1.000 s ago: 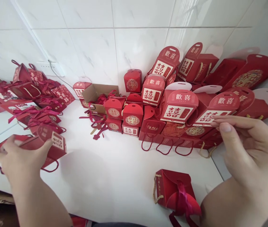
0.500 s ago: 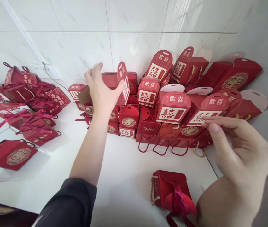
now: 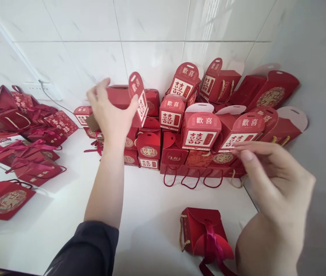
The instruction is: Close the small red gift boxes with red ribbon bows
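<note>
Compared with a second ago, the left hand (image 3: 109, 115) has carried the red box (image 3: 118, 96) from the lower left of the frame to the upper middle; in the last half second it hardly moves. So the box seems now near its place among the stacked boxes (image 3: 148, 145), but I cannot tell whether it already rests on something. The left hand is spread over it, the thumb pressing on the labelled end. The right hand (image 3: 278, 180) stays at the right of the frame, thumb and forefinger close together (whether they meet, or pinch anything, I cannot tell).

The worktop (image 3: 65, 230) is white and smooth. On it, a ribboned box (image 3: 190, 230) lies at lower right, and more gift boxes (image 3: 40, 168) crowd the left side. Behind is a white tiled wall (image 3: 94, 23), with a socket (image 3: 33, 90) at upper left.
</note>
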Motion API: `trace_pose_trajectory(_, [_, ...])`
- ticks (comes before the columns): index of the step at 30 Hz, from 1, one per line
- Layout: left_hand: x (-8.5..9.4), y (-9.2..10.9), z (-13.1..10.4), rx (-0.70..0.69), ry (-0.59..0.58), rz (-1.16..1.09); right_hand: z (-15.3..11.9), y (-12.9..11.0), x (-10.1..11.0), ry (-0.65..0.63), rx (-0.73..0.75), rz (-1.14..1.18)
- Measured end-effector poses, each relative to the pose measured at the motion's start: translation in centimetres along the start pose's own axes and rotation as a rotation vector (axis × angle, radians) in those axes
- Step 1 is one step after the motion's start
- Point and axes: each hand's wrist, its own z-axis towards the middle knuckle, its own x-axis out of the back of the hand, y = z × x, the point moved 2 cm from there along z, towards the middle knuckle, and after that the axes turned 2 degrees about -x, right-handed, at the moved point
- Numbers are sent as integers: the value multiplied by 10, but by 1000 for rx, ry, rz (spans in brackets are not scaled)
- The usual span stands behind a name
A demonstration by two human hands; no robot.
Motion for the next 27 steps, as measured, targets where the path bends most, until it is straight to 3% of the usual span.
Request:
trace_pose_trajectory(3, [21,-1,4,-11,36,-29,11,-21,-38,-254,78,183])
trace_pose_trajectory(6, [32,0,2,-28,13,-54,35,-44,-103,-548,255,179])
trace_pose_trajectory(10, [38,1,0,-53,16,33,73,-49,-203,-697,273,-103])
trace_pose_trajectory(13, [44,-3,-1,-58,62,99,87,-44,-244,-725,293,-268])
trace_pose_trajectory(17, [52,-16,-3,-39,158,135,72,-44,-240,-775,371,-277])
trace_pose_trajectory(20, [51,-20,-7,-13,136,73,49,-41,-228,-822,369,-330])
trace_pose_trajectory(24, [32,-11,-19,-15,45,-51,28,-29,-227,-875,319,-415])
trace_pose_trajectory(27, [7,-3,-32,-49,0,-76,21,-26,-216,-798,331,-460])
